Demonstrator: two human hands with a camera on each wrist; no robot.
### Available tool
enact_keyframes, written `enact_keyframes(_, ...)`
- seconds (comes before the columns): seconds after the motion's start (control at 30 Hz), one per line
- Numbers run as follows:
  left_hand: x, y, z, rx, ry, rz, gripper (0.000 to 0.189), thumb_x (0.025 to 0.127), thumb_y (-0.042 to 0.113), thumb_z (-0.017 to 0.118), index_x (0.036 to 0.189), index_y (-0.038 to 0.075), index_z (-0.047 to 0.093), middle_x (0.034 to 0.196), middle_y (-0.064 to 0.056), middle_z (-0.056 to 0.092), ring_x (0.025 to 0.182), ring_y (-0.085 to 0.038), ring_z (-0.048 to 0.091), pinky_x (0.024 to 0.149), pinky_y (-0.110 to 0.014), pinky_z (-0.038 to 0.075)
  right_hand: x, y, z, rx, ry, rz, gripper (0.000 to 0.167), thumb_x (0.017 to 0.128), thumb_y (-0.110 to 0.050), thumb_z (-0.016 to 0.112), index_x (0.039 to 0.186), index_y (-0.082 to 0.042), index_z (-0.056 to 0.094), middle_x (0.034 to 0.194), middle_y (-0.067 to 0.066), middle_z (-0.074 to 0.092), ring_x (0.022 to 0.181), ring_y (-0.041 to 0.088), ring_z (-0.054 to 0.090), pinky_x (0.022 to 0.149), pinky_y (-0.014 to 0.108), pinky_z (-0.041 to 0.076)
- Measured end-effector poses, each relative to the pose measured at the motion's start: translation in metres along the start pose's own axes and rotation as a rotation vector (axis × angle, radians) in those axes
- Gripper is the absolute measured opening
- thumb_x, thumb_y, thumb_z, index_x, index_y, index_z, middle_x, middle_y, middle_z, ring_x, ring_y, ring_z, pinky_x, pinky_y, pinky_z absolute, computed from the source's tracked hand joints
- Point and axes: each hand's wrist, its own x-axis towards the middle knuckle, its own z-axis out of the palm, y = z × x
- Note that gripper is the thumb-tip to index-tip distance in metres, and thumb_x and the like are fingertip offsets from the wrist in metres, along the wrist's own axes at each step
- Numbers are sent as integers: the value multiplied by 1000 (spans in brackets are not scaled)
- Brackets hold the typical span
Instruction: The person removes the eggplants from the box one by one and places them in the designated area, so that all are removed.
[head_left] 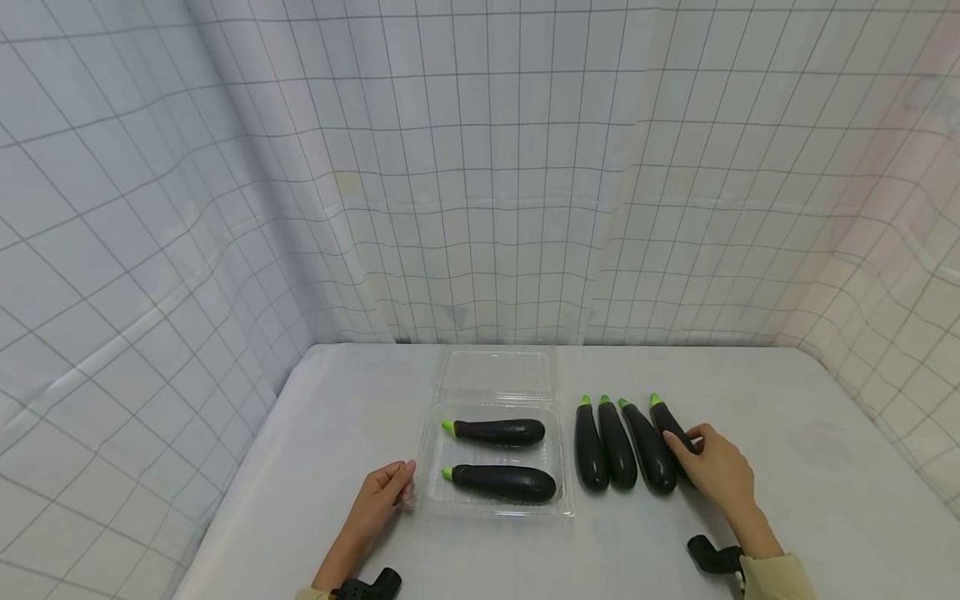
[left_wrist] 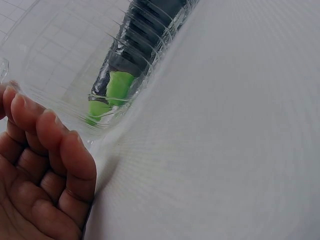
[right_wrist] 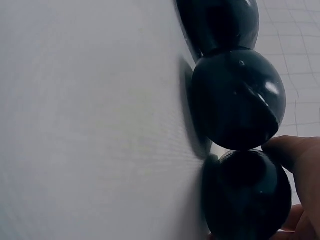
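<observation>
In the head view, a clear plastic clamshell box (head_left: 567,467) lies with its lid folded back. Two dark eggplants, an upper eggplant (head_left: 501,432) and a lower eggplant (head_left: 501,482), lie crosswise inside it, their bright green stems to the left. My left hand (head_left: 385,492) pinches the box's left edge with bent fingers; its thumb is mostly hidden. On the table right of the box, several eggplants lie side by side, stems away from me. My right hand (head_left: 717,467) grips the rightmost eggplant (head_left: 670,422), thumb on its left side, beside the neighbouring eggplant (head_left: 649,450).
A white cloth covers the table (head_left: 817,450). Behind and at both sides hangs a white curtain (head_left: 487,208) with a dark grid. The box's lid (head_left: 495,371) extends toward the table's far edge.
</observation>
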Motion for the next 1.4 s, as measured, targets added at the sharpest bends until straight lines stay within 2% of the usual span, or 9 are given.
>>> enact_keyframes(0.3, 1, -2, 1, -26, 14, 10, 40, 99, 26, 52, 71, -1, 46, 61, -3, 42, 58, -13, 41, 56, -25, 36, -2, -1, -2, 23, -29, 13, 78, 90, -63, 48, 115, 11, 51, 97, 28, 61, 74, 31, 59, 59, 43, 45)
enact_keyframes(0.6, 0, -3, 0, -30, -20, 40, 41, 100, 25, 50, 72, -5, 45, 62, -2, 42, 58, -12, 42, 56, -25, 38, -3, -1, -2, 18, -33, 18, 78, 90, -63, 46, 116, 11, 51, 100, 29, 60, 77, 32, 60, 61, 44, 46)
enact_keyframes(0.77, 1, -3, -1, -37, -26, 27, 40, 100, 26, 50, 73, -3, 46, 62, -2, 43, 58, -12, 43, 57, -26, 38, -4, -1, -2, 12, -16, 10, 78, 91, -63, 45, 116, 11, 52, 99, 28, 61, 78, 34, 61, 60, 43, 47)
enact_keyframes(1.0, 2, -4, -1, -31, -18, 13, 38, 100, 24, 50, 72, -2, 46, 63, -2, 43, 58, -12, 43, 57, -25, 38, -3, -5, -5, -6, 66, -42, 73, 93, -58, 47, 116, 11, 54, 107, 31, 57, 93, 44, 56, 64, 51, 47)
enact_keyframes(1.2, 2, -3, -1, -33, -11, 6, 39, 100, 25, 50, 73, -2, 47, 63, -3, 44, 58, -13, 43, 57, -25, 38, -2, -12, -8, 10, 183, -103, 63, 93, -52, 52, 116, 7, 55, 112, 28, 54, 100, 44, 49, 65, 55, 43)
enact_keyframes(1.4, 0, -1, 0, -30, 2, 10, 41, 99, 28, 52, 73, -3, 47, 63, -3, 44, 58, -13, 43, 57, -25, 37, -1, -26, -9, 30, 270, -180, 53, 93, -45, 58, 114, 4, 59, 111, 26, 56, 100, 43, 50, 67, 55, 43)
